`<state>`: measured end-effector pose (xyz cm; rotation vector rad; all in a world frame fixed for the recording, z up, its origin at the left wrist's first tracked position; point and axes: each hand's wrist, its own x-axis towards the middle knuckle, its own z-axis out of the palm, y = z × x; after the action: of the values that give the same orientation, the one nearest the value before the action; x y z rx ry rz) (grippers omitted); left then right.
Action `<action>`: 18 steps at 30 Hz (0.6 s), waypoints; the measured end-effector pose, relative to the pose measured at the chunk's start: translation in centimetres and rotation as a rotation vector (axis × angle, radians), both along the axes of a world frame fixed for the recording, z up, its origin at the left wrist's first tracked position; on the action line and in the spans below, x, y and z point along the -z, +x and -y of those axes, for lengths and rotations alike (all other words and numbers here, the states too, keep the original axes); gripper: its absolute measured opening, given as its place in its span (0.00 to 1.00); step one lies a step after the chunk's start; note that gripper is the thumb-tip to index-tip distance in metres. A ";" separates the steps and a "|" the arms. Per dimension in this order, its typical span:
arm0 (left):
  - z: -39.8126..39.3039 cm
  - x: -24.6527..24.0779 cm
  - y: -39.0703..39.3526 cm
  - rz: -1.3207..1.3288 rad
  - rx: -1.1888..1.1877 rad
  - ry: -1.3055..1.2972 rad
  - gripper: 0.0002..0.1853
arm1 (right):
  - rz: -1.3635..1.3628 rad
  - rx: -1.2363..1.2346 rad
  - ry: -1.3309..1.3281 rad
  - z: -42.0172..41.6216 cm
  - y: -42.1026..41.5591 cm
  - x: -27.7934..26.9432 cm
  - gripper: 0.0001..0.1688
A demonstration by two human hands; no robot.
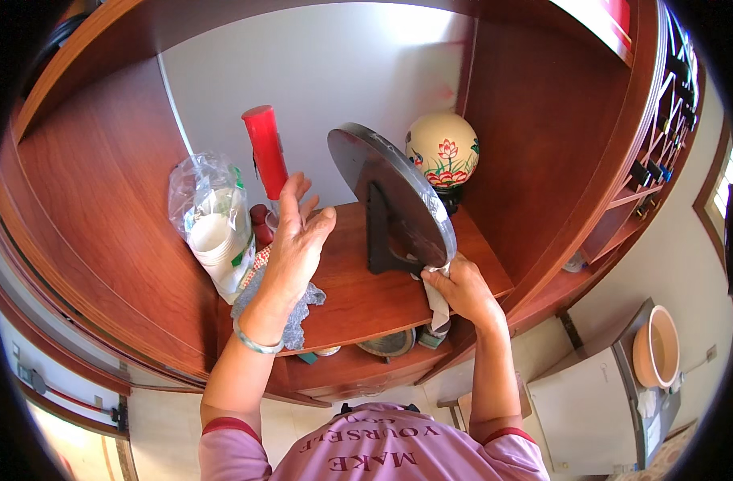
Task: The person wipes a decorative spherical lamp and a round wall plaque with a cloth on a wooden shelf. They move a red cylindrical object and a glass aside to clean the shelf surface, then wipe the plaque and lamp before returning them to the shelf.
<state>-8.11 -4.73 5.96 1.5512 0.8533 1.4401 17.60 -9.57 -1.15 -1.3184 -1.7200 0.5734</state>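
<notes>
On the wooden shelf (348,300) a round dark disc (390,180) leans on a black stand (378,240). My right hand (466,288) grips a pale cloth (437,300) at the disc's lower edge. My left hand (300,240) is raised left of the disc, fingers apart, with nothing in it. A grey rag (297,318) lies beneath my left forearm. Behind that hand stands a red cylinder (266,153); its base is hidden. Farther left, a clear plastic bag holds stacked paper cups (212,237).
A painted cream globe (443,150) on a dark base stands behind the disc at the right. Cabinet side walls (547,150) close in on both sides. A lower shelf holds a dark round dish (387,347). An orange basin (656,346) sits off to the right.
</notes>
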 end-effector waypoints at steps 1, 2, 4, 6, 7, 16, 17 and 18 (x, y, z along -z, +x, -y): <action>0.0 0.0 0.1 0.001 0.008 -0.022 0.35 | 0.016 0.004 0.008 -0.1 0.0 0.0 0.15; 0.2 0.1 0.2 -0.035 0.019 -0.020 0.34 | 0.031 0.006 0.016 -0.1 0.0 0.1 0.15; 0.9 0.9 0.3 -0.107 0.041 -0.018 0.33 | 0.080 0.019 0.108 0.0 0.0 0.3 0.15; 1.6 1.3 0.4 -0.241 0.033 -0.100 0.29 | 0.104 0.043 0.176 0.0 -0.2 0.6 0.14; 2.0 1.4 0.7 -0.344 0.015 -0.120 0.28 | 0.105 0.062 0.197 0.1 -0.2 0.8 0.14; 6.0 4.8 2.8 -0.507 -0.151 0.396 0.47 | 0.191 0.081 0.370 0.4 -1.0 1.6 0.15; 7.2 4.8 3.1 -0.499 -0.113 0.347 0.51 | 0.219 0.105 0.417 0.5 -1.4 1.7 0.14; 8.0 4.5 3.4 -0.470 -0.034 0.323 0.51 | 0.225 0.109 0.443 0.8 -2.0 1.6 0.14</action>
<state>-4.73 -12.76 1.43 2.1833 0.9493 1.3001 15.64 -10.37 -2.78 -1.1748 -1.8089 -0.0267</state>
